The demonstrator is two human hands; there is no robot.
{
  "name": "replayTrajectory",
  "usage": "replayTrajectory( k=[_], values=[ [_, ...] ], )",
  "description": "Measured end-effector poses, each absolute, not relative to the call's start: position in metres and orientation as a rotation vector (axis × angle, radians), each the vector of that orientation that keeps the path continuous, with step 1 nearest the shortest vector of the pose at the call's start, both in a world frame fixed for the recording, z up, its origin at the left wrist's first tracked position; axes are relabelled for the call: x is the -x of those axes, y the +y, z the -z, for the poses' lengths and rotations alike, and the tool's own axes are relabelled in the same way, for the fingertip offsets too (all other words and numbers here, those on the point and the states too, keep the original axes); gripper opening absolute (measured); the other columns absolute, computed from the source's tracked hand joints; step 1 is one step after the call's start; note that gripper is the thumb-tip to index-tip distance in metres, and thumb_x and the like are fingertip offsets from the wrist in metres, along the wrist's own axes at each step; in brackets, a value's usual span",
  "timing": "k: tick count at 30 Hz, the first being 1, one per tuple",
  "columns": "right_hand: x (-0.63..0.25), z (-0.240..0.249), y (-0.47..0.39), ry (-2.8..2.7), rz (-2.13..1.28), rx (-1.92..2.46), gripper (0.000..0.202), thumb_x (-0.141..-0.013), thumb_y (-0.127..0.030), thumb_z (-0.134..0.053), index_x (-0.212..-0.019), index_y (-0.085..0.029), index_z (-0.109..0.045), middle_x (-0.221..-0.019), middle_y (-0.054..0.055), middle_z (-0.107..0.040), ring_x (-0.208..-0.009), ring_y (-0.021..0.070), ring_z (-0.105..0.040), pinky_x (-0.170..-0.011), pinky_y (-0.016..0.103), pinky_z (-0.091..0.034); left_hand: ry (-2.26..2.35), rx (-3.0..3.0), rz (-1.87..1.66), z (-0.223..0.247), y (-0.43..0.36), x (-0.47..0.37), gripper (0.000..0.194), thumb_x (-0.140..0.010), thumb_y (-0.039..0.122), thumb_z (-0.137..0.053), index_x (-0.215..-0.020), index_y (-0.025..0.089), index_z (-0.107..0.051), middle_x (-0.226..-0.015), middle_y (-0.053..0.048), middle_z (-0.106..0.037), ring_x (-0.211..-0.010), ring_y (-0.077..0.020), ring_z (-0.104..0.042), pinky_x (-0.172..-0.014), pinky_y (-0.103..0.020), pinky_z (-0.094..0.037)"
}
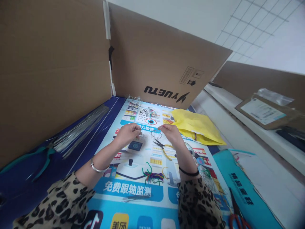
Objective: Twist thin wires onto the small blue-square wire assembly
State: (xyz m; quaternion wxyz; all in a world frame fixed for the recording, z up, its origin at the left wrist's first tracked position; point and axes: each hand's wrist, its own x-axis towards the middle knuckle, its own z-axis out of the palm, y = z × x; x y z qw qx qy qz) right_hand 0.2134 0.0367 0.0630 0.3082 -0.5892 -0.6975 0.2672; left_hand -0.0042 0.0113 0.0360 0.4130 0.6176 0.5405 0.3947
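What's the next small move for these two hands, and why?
I'd probably ease the left hand toward the right hand: both look pinched, a gap separates them, and thin wire shows in that gap.

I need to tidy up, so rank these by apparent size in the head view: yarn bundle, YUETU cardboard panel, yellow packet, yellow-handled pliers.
Largest to smallest:
1. YUETU cardboard panel
2. Yellow packet
3. Yarn bundle and yellow-handled pliers: too alike here to rank.
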Motion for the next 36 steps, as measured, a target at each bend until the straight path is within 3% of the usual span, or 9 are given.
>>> replayTrajectory(
  k=[8,18,25,36],
  values=[
    [-0.224,-0.071,0.036,-1.781,-0.812,1.541,0.027,-0.074,-0.038,-0.050,-0.073,-0.016,-0.066,-0.043,-0.006,-0.039,-0.042,0.0089,-0.034,-0.044,0.022,-0.028,1.413,-1.633,-0.935,-0.038,0.010,0.005,0.011,-0.072,0.026,-0.053,-0.072,0.018,-0.061,-0.058,0.001,-0.065,-0.054,-0.0133,-0.062,-0.048,-0.020,-0.041],
    [-0.220,-0.066,0.036,-1.796,-0.900,1.442,0.026,-0.074,-0.037,-0.049,-0.070,-0.017,-0.064,-0.045,-0.004,-0.044,-0.045,0.0094,-0.040,-0.046,0.021,-0.030,1.449,-1.681,-0.911,-0.035,0.009,0.004,0.011,-0.072,0.025,-0.051,-0.073,0.019,-0.060,-0.060,0.002,-0.064,-0.060,-0.0144,-0.064,-0.054,-0.022,-0.042],
    [-0.223,-0.062,0.032,-1.787,-0.968,1.401,0.022,-0.072,-0.035,-0.051,-0.067,-0.017,-0.062,-0.043,-0.006,-0.038,-0.044,0.0090,-0.035,-0.045,0.022,-0.027,1.511,-1.746,-0.847,-0.040,0.006,0.000,0.011,-0.072,0.024,-0.050,-0.074,0.020,-0.061,-0.061,0.004,-0.065,-0.063,-0.0148,-0.064,-0.063,-0.024,-0.043],
    [-0.233,-0.057,0.028,-1.746,-1.050,1.405,0.021,-0.073,-0.034,-0.051,-0.070,-0.017,-0.062,-0.043,-0.009,-0.029,-0.040,0.0068,-0.023,-0.041,0.022,-0.018,1.567,-1.919,-0.734,-0.049,0.001,0.001,0.015,-0.075,0.024,-0.047,-0.075,0.021,-0.062,-0.063,0.002,-0.066,-0.066,-0.0164,-0.062,-0.061,-0.025,-0.039]
  ],
)
